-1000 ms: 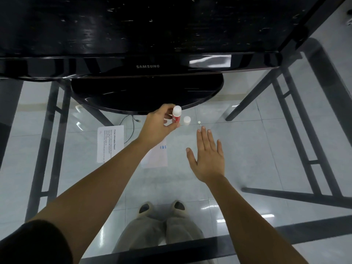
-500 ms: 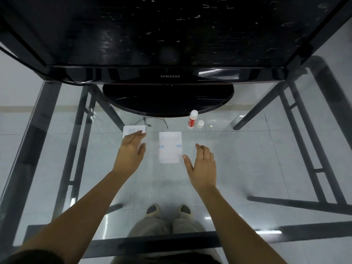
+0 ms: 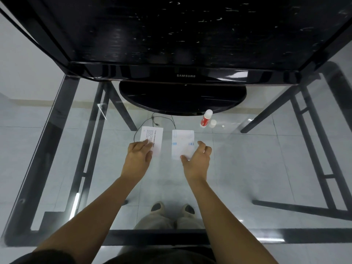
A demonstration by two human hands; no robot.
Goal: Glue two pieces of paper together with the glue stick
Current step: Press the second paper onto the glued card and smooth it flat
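Observation:
Two small sheets lie side by side on the glass table. The left paper (image 3: 154,137) carries printed text, and my left hand (image 3: 138,159) lies flat on its near left corner with the fingertips pressing on it. The right paper (image 3: 181,143) has blue marks. My right hand (image 3: 198,159) curls around its near right corner, thumb at the near edge and fingers at the right edge. The glue stick (image 3: 205,119), red label and white top, stands upright beyond the right paper, free of both hands, with its white cap (image 3: 213,123) beside it.
A black Samsung monitor (image 3: 185,75) stands on a round base (image 3: 182,98) just behind the papers. A thin black cable (image 3: 152,119) loops near the left paper. The glass table's black frame (image 3: 133,238) runs along the near edge, with floor tiles and my feet visible below.
One second ago my left hand held the glue stick near the monitor base; it now stands alone there. My left hand came down onto the left paper and my right hand reached the right paper.

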